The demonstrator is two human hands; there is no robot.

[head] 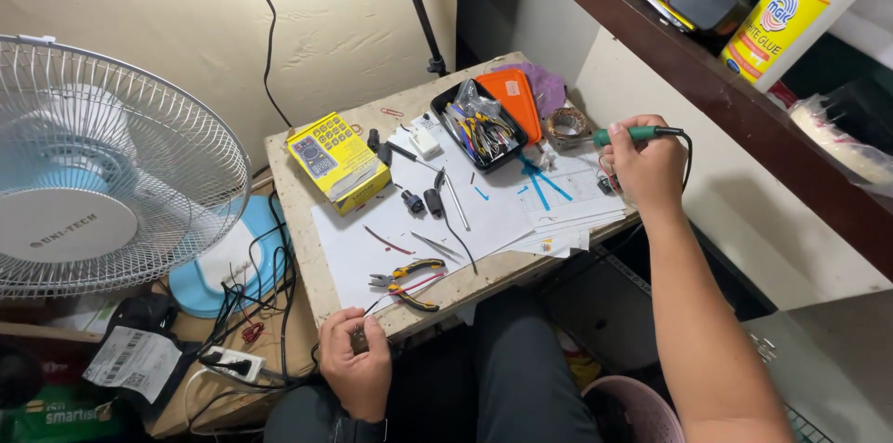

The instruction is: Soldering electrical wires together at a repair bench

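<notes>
Right hand (646, 168) grips green soldering iron (631, 135); left hand (356, 370) pinches small part, yellow box (337, 161) beyond.

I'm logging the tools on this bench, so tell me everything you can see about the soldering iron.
The soldering iron has a green grip, a black rear end with a black cord running down behind the right hand, and a thin metal tip. The right hand holds it by the grip, roughly level, tip pointing left toward a coil of solder over the table's far right corner. Whether the tip touches anything is unclear.
</notes>
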